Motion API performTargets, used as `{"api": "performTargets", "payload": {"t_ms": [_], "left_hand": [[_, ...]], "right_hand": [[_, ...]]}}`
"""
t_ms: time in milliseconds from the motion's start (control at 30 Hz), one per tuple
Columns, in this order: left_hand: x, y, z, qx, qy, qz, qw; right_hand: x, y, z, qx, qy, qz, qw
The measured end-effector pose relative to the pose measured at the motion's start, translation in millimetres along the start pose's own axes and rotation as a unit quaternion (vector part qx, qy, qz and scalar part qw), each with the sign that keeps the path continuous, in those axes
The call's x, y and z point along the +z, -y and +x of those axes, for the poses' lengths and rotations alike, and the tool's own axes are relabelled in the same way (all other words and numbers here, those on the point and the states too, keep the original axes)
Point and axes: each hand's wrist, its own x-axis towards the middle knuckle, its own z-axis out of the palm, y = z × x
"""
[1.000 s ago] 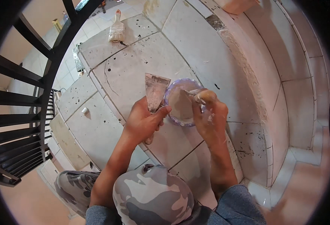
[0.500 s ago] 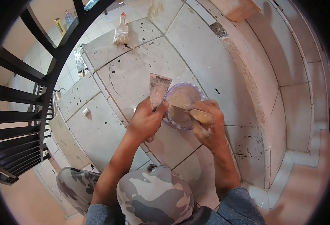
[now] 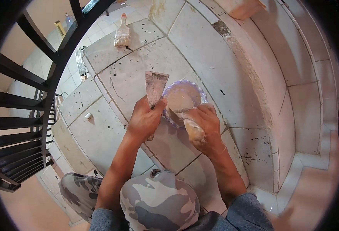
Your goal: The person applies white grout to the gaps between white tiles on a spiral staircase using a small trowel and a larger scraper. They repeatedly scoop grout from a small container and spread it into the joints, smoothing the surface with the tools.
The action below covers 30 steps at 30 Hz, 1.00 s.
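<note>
My left hand (image 3: 143, 120) is closed round the handle of a putty knife (image 3: 156, 85), its wide, smeared blade pointing away from me. The thumb of that hand lies at the rim of a round tub with a purplish edge (image 3: 205, 96). Pale, wet paste (image 3: 183, 96) fills the tub. In my right hand (image 3: 208, 129) is a second scraper, gripped by its wooden handle (image 3: 194, 131). Its blade dips toward the near side of the paste and is mostly hidden by my fingers. Paste is smeared over the right hand.
A paintbrush (image 3: 122, 34) lies on the tiles at the far left. A small white cap (image 3: 88, 116) sits on a lower tiled step. Black railings (image 3: 19, 98) bound the left side. Tiled steps rise at right, with an orange-brown object (image 3: 244, 8) on one.
Both hands have shifted slightly left and away from me, along with the tub. My right hand has turned, so the wooden handle now points back toward me.
</note>
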Motion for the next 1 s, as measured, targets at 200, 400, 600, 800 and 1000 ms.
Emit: {"api": "performTargets", "payload": {"t_ms": [200,400,600,800,1000], "left_hand": [[-6,6,6,0.045,0.029,0.031,0.998],[-6,9,13,0.071,0.043,0.039,0.996],[-15,0,14,0.081,0.014,0.089,0.993],[-24,-9,24,0.029,0.054,0.119,0.991],[-22,-20,22,-0.016,0.036,0.098,0.994]], "right_hand": [[-7,-8,2,0.006,-0.036,-0.032,0.999],[12,0,9,0.079,-0.055,-0.066,0.993],[8,9,-4,0.004,-0.029,-0.053,0.998],[8,-12,17,0.020,-0.051,-0.117,0.992],[26,8,4,0.045,-0.083,-0.068,0.993]]}}
